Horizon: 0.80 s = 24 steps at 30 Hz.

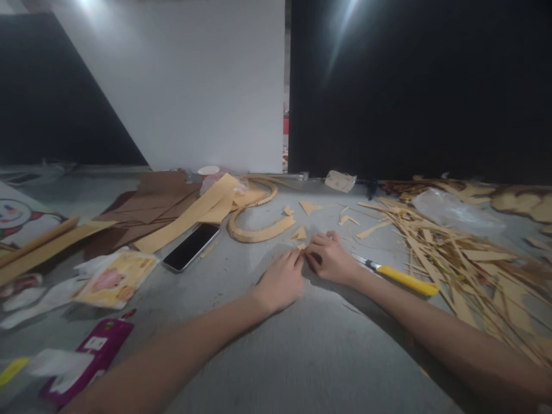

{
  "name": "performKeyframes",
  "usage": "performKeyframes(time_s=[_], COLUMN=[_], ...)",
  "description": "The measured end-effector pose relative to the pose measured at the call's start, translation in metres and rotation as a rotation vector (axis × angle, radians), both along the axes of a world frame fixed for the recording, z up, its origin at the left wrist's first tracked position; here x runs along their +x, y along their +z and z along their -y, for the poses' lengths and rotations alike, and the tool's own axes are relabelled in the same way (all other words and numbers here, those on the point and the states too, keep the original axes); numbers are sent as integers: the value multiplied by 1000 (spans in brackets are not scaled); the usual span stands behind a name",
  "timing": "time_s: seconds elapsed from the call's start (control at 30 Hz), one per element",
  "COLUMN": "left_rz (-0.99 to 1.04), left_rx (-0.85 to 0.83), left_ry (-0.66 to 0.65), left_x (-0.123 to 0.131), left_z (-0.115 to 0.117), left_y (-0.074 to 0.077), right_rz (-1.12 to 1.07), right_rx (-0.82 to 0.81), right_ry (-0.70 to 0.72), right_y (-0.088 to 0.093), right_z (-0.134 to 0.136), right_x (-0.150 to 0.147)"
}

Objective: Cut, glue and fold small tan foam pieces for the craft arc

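Fingers of the left hand (282, 280) and right hand (331, 259), curled, converge on a small tan flat piece (301, 247) at the grey tabletop (259, 362), mostly hiding it; grip cannot be determined. Beyond: curved tan strip (259, 235). Beside right wrist: yellow-handled utility knife (407, 280), blade tip indistinct.

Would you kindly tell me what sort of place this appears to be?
Probably a craft workshop: a yellow-handled utility knife lies beside a heap of thin tan strips, and a curved tan band rests on the grey tabletop.
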State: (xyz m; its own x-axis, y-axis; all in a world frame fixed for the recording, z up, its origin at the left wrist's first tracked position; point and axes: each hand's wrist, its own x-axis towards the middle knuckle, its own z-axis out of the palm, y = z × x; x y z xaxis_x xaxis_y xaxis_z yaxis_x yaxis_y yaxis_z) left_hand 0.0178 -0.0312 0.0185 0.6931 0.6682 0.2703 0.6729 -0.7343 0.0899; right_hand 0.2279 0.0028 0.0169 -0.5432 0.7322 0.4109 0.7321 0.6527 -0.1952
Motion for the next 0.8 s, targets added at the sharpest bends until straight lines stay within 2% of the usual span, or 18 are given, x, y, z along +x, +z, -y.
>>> performKeyframes(time_s=[0.17, 0.33, 0.47, 0.8], left_rz=[-27, 26, 33, -39], left_rx=[-18, -48, -85, 29], left_ry=[23, 18, 62, 9], left_x=[1, 0, -1, -3], left_z=[1, 0, 0, -8], left_y=[1, -1, 0, -5], right_rz=[6, 24, 70, 115], right_rx=[-17, -9, 8, 27], right_ry=[57, 58, 97, 95], right_y=[6, 5, 5, 6], right_z=[4, 4, 3, -1], right_x=[1, 1, 0, 4])
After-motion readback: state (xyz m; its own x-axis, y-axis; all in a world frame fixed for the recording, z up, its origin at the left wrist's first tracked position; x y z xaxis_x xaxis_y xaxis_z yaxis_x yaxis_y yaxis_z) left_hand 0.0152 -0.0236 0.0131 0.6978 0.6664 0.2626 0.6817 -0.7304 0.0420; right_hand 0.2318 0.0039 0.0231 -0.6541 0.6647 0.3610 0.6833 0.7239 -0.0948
